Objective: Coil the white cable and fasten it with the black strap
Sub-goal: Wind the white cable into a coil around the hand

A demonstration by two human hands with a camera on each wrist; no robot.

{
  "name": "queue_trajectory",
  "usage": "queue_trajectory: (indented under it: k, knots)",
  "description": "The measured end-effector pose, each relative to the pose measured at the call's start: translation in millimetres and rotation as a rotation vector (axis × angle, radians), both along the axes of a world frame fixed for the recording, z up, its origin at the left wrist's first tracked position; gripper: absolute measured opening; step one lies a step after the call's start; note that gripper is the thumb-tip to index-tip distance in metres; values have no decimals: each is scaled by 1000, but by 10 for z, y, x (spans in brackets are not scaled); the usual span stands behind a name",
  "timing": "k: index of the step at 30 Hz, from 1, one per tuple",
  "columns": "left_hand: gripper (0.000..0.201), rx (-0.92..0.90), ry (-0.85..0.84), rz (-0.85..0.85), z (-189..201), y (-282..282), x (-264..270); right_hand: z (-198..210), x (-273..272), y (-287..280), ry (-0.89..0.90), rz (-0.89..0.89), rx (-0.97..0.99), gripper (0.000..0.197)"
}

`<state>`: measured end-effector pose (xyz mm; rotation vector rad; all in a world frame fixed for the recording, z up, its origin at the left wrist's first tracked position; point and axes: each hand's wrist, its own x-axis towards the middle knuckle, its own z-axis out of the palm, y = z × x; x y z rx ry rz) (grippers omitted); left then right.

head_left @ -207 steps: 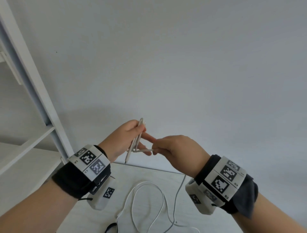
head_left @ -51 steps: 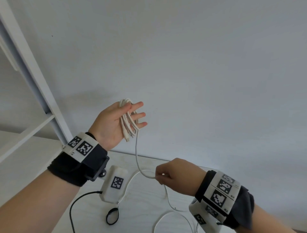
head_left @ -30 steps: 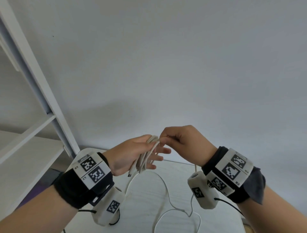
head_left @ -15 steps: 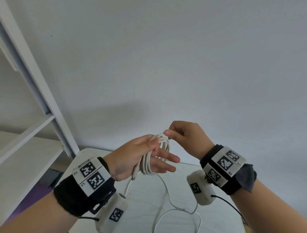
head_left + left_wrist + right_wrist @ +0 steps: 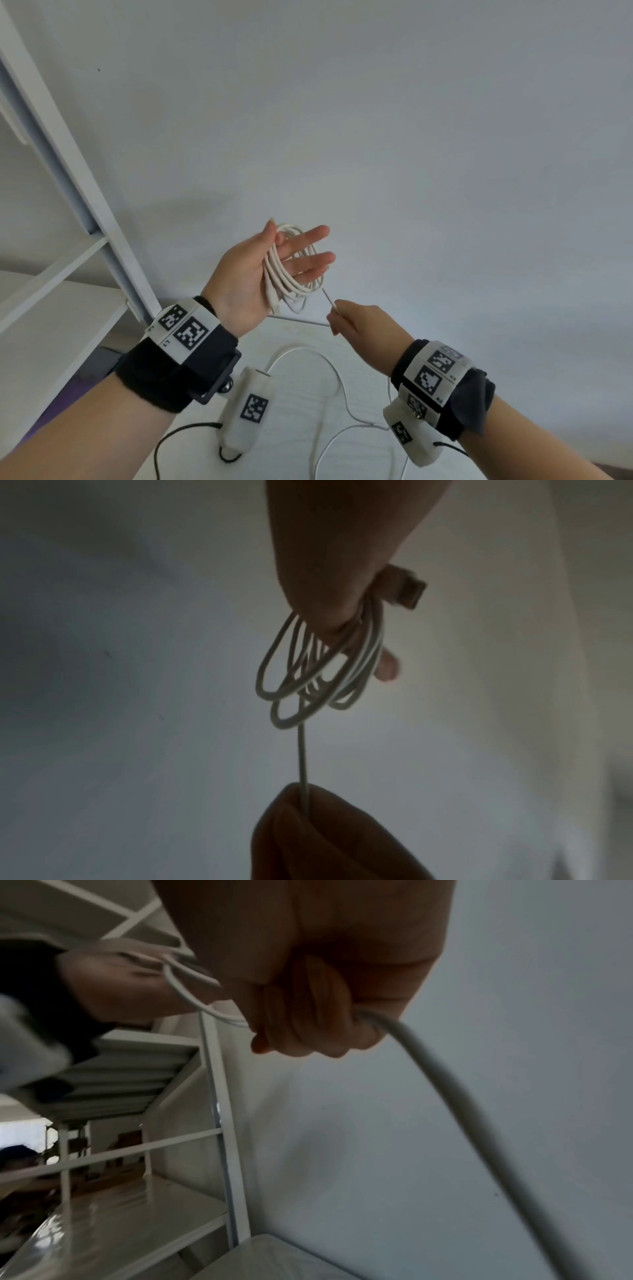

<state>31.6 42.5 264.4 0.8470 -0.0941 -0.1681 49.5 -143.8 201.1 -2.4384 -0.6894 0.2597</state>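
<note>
My left hand is raised with the palm towards me and the fingers straight. Several loops of the white cable are wound round those fingers, and its plug end hangs against the palm. In the left wrist view the coil dangles below the hand. Just below and to the right, my right hand pinches the strand leaving the coil; the right wrist view shows the fist closed on the cable. A slack length lies on the table. A bit of black loop, maybe the strap, peeks from under the left wrist camera.
The white table lies below both hands against a plain grey wall. A white shelf frame stands at the left. The black lead of the left wrist camera curls over the table's near left part.
The right hand has left the top of the coil and dropped below it, holding the trailing strand. The left hand has risen and turned its palm towards me.
</note>
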Motion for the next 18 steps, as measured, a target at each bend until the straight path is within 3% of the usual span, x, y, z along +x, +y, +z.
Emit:
queue_trajectory:
  k: [4, 8, 10, 14, 18]
  knots:
    - [31, 73, -10, 50, -55, 4, 61, -21, -93, 64, -63, 53, -92, 16]
    - [44, 47, 14, 155, -131, 54, 137, -84, -167, 61, -72, 83, -181, 16]
    - [38, 75, 24, 214, -150, 87, 167, -123, -179, 34, -54, 88, -198, 17]
    - [15, 195, 30, 344, -138, 177, 223, -140, -177, -25, 79, 84, -150, 20]
    - [16, 488, 25, 402, -228, 232, 262, -32, -181, -61, 78, 94, -91, 21]
